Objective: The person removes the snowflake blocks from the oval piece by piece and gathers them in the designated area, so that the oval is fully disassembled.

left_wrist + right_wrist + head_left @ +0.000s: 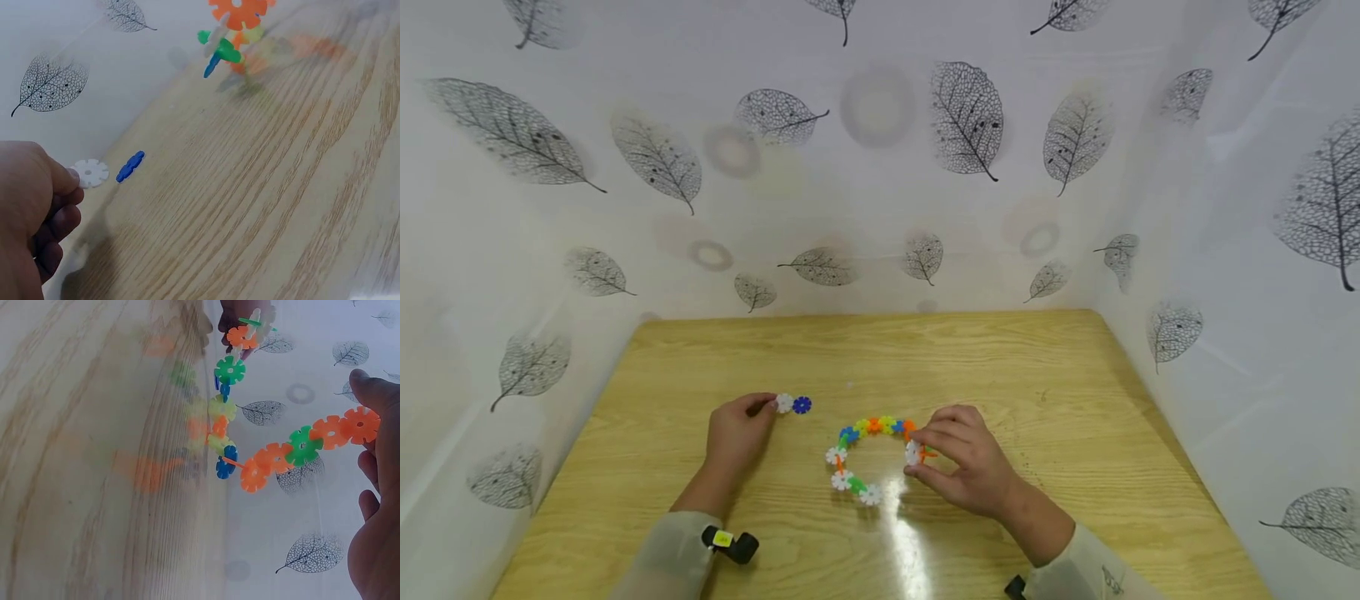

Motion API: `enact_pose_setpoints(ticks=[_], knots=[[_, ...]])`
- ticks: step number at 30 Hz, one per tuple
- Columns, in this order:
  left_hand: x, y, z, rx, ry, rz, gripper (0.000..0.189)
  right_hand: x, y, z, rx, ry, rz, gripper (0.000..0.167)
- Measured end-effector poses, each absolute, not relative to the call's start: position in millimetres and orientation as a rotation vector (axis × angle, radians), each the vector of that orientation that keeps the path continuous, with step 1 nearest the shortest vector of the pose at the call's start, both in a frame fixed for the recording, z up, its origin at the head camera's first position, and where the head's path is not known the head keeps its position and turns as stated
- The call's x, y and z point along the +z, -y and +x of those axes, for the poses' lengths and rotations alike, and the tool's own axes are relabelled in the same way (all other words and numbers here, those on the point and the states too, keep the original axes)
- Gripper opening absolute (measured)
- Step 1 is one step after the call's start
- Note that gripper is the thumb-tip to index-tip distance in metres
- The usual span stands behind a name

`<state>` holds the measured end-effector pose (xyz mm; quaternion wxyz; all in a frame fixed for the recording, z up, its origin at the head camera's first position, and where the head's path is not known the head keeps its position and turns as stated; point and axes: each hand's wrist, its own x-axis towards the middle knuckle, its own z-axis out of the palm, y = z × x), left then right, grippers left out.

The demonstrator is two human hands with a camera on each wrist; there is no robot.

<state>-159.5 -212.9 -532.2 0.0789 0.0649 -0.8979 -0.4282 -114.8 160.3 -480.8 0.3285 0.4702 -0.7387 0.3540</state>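
Person at pale wood counter, both hands busy with small notched plastic discs. Left hand out to the left, thumb and forefinger closed to a pinch on the edge of a white disc, other fingers curled in below. Blue disc just beside the white one, on its right; whether the two touch, cannot tell. Seen from the left wrist, the white shows its face, the blue nearly its edge.

Right hand to the right of centre, thumb and fingers bent, little gap between them, gripping the right end of a chain of discs. Chain bows away from the person in a broad arc, open on the near side; white, green, orange, blue and yellow pieces slotted at angles to one another. Loose end near the middle of the counter, finishing in a white piece. From the right wrist, orange disc at the fingers, green disc farther along

Leaf-printed cloth behind and at both sides
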Motion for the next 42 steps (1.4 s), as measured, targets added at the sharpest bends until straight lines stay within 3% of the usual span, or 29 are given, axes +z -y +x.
enact_pose_setpoints(ticks=[25, 42], knots=[[-536, 211, -168, -1.028, 2.798, 0.296, 0.025, -482, -160, -115, 0.933, 1.898, 1.252, 0.037], [-530, 203, -159, -1.117, 2.725, 0.275, 0.02, -482, -160, -115, 0.935, 1.901, 1.253, 0.039]])
